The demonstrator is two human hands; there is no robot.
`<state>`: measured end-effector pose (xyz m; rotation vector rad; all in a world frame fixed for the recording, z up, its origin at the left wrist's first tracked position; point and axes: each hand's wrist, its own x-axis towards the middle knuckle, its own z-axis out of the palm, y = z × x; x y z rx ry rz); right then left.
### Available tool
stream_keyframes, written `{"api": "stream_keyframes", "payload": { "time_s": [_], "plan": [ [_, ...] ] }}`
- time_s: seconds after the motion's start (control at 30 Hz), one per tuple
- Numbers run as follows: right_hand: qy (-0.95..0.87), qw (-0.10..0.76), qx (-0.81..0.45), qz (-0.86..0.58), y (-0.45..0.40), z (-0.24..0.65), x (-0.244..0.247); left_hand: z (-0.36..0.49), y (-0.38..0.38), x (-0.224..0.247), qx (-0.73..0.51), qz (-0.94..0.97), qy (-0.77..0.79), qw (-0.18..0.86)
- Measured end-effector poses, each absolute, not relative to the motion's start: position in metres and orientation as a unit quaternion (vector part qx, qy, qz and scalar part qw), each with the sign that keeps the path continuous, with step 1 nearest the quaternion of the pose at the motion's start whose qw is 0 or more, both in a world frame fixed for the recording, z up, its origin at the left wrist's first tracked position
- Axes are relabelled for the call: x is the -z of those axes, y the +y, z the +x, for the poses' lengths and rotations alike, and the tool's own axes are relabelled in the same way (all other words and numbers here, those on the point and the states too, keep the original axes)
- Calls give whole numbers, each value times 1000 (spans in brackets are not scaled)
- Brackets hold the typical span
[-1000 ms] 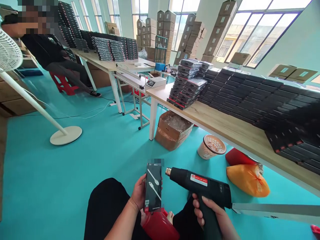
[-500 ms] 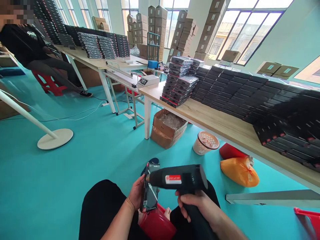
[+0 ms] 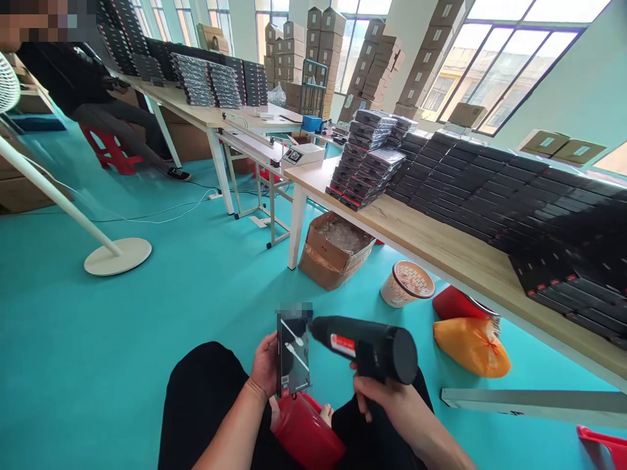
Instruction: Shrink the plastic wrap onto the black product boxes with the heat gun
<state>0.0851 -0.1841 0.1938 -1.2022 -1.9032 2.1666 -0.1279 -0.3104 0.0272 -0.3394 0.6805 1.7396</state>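
Note:
A flat black box (image 3: 294,359) with a white cable pictured on its face stands upright in my left hand (image 3: 265,365), which grips its left edge. In my right hand (image 3: 385,395) is a black heat gun (image 3: 365,339) with a red and white label, held by its handle. The gun's nozzle points left, close to the upper right corner of the box; whether it touches cannot be made out. Below the box, between my knees, sits a red plastic stool (image 3: 308,434).
Stacked black boxes (image 3: 465,176) cover much of the wooden table (image 3: 441,238) on the right. Beneath it stand an open carton (image 3: 333,251), a wastebasket (image 3: 406,284) and an orange bag (image 3: 470,346). A fan base (image 3: 117,256) stands left. A seated person (image 3: 63,85) is at the far left.
The heat gun's nozzle has moved from across the box's left side to its upper right corner, uncovering the box face. The view has shifted slightly left.

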Motion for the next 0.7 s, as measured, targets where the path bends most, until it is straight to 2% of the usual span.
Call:
{"api": "stream_keyframes", "payload": {
  "time_s": [0.07, 0.17, 0.3, 0.33, 0.47, 0.6, 0.7],
  "plan": [
    [-572, 8, -726, -381, -188, 92, -188, -129, -312, -29, -758, -139, 254, 585],
    [-546, -75, -764, -334, -192, 102, -181, -129, -313, -29, -775, -116, 234, 576],
    [-540, 30, -752, -376, -191, 108, -180, -127, -314, -25, -771, -94, 239, 583],
    [-538, 34, -755, -375, -189, 107, -182, -126, -315, -24, -767, -89, 240, 588],
    [-555, -74, -763, -323, -187, 103, -197, -125, -315, -22, -760, -68, 234, 603],
    [-595, -37, -732, -331, -188, 99, -206, -126, -316, -20, -768, -71, 234, 592],
    [-625, -133, -703, -311, -187, 100, -213, -126, -319, -21, -761, -68, 237, 601]
  ]
}}
